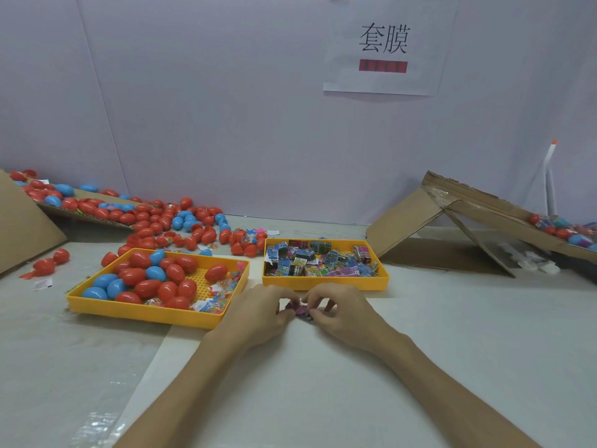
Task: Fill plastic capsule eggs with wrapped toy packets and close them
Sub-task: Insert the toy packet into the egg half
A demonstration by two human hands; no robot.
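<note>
Fingertips (285,314) of the left hand (258,315) are curled in, pinching the left end of a small purple packet (300,310). The right hand (342,315) does the same on the other end: thumb and forefinger closed on it, other fingers loosely bent above. The packet sits between the two hands, low over the table (323,383); can't tell if it touches. It's mostly hidden by fingers, only a crumpled purple strip shows.

Just beyond the hands is the right tray (323,283), yellow, full of wrapped toy packs (319,258). The left tray (135,313), also yellow, sits beside the left hand and holds closed red and blue eggs (148,279), plus small clear-wrapped bits along its right side. A pile of loose eggs (181,221) lies on the table behind the left tray and runs up a cardboard sheet (80,211) at far left. A cardboard ramp (452,215) is propped at right, with a few filled capsules at its far end. A paper sign (384,43) is on the wall.
</note>
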